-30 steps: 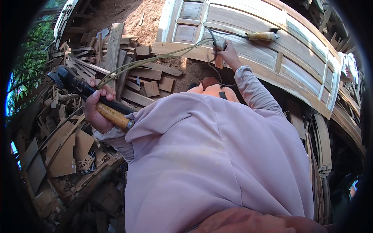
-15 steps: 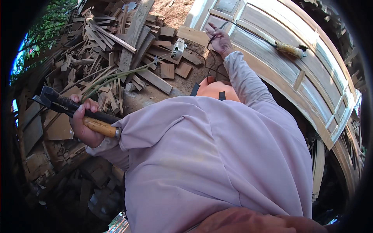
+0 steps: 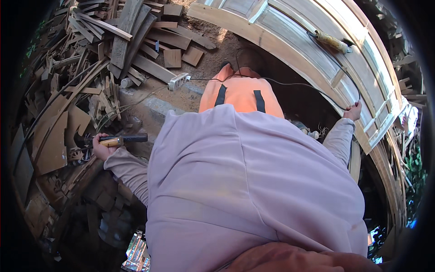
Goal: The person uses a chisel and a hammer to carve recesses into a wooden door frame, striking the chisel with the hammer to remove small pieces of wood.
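Observation:
Out at the left, my left hand [image 3: 103,147] is closed around a dark-handled hammer [image 3: 136,138] and a tool with a yellow wooden handle [image 3: 110,142], held side by side. That tool looks like a chisel, its blade hidden here. Far to the right, my right hand [image 3: 353,111] pinches a black cable [image 3: 294,84] at the edge of a panelled wooden door [image 3: 312,59]. On the door lies a power tool [image 3: 333,41] with a worn, yellowish body, and the cable runs from it to my fingers. The cable's other end reaches a white socket block [image 3: 179,82] on the ground.
Offcuts and planks [image 3: 131,41] are heaped at the upper left. Thin brown boards [image 3: 50,140] lean beside my left hand. My orange-clad legs [image 3: 240,93] are in the middle, on bare earth. More long timber [image 3: 392,181] lies beyond the door's right end.
My right hand has swung from the upper middle out to the right, drawing the cable along the door. My left hand has lowered away from my body with both tools. The view has shifted.

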### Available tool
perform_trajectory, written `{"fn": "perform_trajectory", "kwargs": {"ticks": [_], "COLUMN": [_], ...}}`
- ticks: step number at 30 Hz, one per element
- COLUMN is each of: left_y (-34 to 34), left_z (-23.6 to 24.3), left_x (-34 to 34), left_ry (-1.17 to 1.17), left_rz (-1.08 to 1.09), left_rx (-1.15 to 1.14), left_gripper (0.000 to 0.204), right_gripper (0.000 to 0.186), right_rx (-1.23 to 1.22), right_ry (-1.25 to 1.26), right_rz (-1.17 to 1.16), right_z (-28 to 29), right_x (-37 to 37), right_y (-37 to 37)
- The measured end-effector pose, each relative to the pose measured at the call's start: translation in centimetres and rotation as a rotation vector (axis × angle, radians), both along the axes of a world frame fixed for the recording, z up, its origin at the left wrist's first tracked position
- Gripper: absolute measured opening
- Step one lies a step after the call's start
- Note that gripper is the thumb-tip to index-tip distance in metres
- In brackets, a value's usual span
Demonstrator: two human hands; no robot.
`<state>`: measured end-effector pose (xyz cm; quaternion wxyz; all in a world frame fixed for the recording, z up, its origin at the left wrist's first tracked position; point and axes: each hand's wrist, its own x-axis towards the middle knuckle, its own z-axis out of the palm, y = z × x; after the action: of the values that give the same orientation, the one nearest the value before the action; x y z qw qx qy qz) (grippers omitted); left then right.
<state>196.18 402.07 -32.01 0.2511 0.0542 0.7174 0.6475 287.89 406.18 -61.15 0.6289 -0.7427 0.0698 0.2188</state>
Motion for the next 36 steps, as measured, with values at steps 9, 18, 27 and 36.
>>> {"fn": "perform_trajectory", "kwargs": {"ticks": [9, 18, 27, 36], "left_y": [-8.6, -18.2, -21.4, -20.3], "left_z": [-12.9, -22.0, -27.8, -32.6], "left_x": [-5.8, 2.0, 13.2, 16.5], "left_ry": [-0.073, 0.135, 0.133, -0.066], "left_rz": [0.188, -0.034, -0.354, 0.059], "left_rx": [-0.444, -1.177, -1.696, -0.988], "left_gripper": [0.009, 0.012, 0.046, 0.03], "right_gripper": [0.042, 0.047, 0.05, 0.046], "right_rx": [-0.763, -1.659, -1.131, -0.839], "right_ry": [-0.647, -0.543, -0.504, -0.609], "right_rz": [1.012, 1.261, 1.585, 1.85], "right_z": [12.9, 6.1, -3.6, -1.7], "right_x": [8.9, 12.4, 5.5, -6.8], "right_y": [3.8, 2.0, 1.1, 8.6]}}
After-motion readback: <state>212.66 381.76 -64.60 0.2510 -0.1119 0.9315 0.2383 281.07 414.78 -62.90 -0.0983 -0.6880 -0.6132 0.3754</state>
